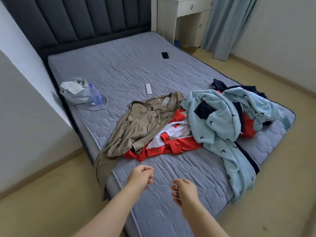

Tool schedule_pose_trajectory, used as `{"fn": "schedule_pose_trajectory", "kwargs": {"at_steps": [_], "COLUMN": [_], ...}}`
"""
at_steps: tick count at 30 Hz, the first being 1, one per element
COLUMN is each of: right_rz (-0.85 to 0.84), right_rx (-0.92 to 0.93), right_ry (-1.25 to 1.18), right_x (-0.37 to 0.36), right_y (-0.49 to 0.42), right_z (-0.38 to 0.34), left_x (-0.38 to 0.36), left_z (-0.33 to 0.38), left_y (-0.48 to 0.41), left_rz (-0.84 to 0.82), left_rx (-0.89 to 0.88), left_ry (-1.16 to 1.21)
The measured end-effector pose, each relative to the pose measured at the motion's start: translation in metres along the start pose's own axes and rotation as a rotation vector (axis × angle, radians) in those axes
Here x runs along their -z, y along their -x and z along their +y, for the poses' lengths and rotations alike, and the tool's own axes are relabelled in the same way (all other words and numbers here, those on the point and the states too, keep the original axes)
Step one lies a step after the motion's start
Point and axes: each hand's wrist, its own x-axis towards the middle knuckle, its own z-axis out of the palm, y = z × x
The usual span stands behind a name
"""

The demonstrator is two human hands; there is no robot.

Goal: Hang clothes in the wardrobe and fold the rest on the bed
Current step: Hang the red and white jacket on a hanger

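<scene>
Head cam: my left hand (141, 177) and right hand (184, 192) loosely curled, empty; tan shirt (142, 124) ahead-left (diagonal, hem off bed (179, 161)), left nearer.

A home bedroom: a bare quilted mattress (119, 69) against a padded headboard (77, 19), curtain (225, 26) and dressing table (193, 7).

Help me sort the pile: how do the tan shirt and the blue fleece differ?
The tan shirt is plain, thin and smooth; the blue fleece is fluffy with small dark motifs. The shirt droops off the bed on the left, the fleece on the right. Both lie unfolded, partly over red clothes.
</scene>
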Motion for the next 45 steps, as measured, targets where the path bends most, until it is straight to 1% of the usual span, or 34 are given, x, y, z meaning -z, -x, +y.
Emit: {"fn": "schedule_pose_trajectory", "kwargs": {"at_steps": [3, 5, 9, 12, 15, 17, 19, 21, 23, 25, 27, 28, 30, 32, 34, 35, 37, 40, 43, 45], "right_rz": [-0.039, -0.062, -0.072, -0.039, -0.032, -0.012, 0.0, -0.006, -0.014, -0.013, -0.002, 0.001, 0.0, 0.003, -0.006, -0.01, -0.004, 0.001, 0.043, 0.157], "right_rx": [-0.029, -0.043, -0.022, 0.06, 0.069, 0.06, 0.05, 0.032, 0.021, 0.017, 0.011, 0.005, -0.005, -0.008, -0.036, -0.046, -0.085, -0.179, -0.196, -0.115], "right_ry": [0.084, 0.127, 0.242, 0.414, 0.521, 0.562, 0.595, 0.611, 0.613, 0.603, 0.587, 0.569, 0.539, 0.557, 0.56, 0.523, 0.325, -0.083, -0.31, -0.429], "right_x": [0.017, 0.022, 0.024, 0.024, 0.024, 0.023, 0.021, 0.018, 0.016, 0.015, 0.014, 0.014, 0.014, 0.014, 0.013, 0.012, 0.011, 0.007, 0.014, 0.02], "right_y": [-0.035, -0.061, -0.124, -0.176, -0.228, -0.263, -0.294, -0.32, -0.34, -0.358, -0.371, -0.377, -0.386, -0.388, -0.383, -0.379, -0.37, -0.364, -0.371, -0.373], "right_z": [-0.014, -0.017, -0.013, 0.002, 0.019, 0.028, 0.036, 0.044, 0.052, 0.06, 0.067, 0.07, 0.078, 0.086, 0.095, 0.098, 0.093, 0.059, 0.018, 0.002], "left_x": [-0.022, -0.033, -0.055, -0.074, -0.089, -0.099, -0.108, -0.115, -0.119, -0.124, -0.126, -0.126, -0.123, -0.122, -0.125, -0.13, -0.142, -0.153, -0.151, -0.142], "left_z": [0.0, 0.001, -0.009, -0.034, -0.061, -0.076, -0.086, -0.093, -0.099, -0.1, -0.1, -0.099, -0.1, -0.1, -0.097, -0.095, -0.091, -0.099, -0.106, -0.098], "left_y": [-0.025, -0.052, -0.121, -0.174, -0.222, -0.253, -0.279, -0.303, -0.326, -0.349, -0.369, -0.377, -0.387, -0.39, -0.387, -0.382, -0.365, -0.325, -0.284, -0.267], "left_rz": [0.072, 0.109, 0.122, 0.095, 0.091, 0.113, 0.16, 0.222, 0.271, 0.252, 0.206, 0.205, 0.214, 0.21, 0.17, 0.122, 0.015, -0.128, -0.364, -0.523], "left_rx": [0.062, 0.064, 0.057, 0.045, 0.035, -0.015, -0.112, -0.211, -0.258, -0.235, -0.172, -0.166, -0.213, -0.255, -0.245, -0.235, -0.252, -0.256, -0.15, -0.033], "left_ry": [0.012, -0.001, -0.127, -0.329, -0.59, -0.668, -0.707, -0.84, -1.011, -1.078, -1.127, -1.186, -1.285, -1.25, -1.112, -1.021, -0.876, -0.744, -0.597, -0.392]}}
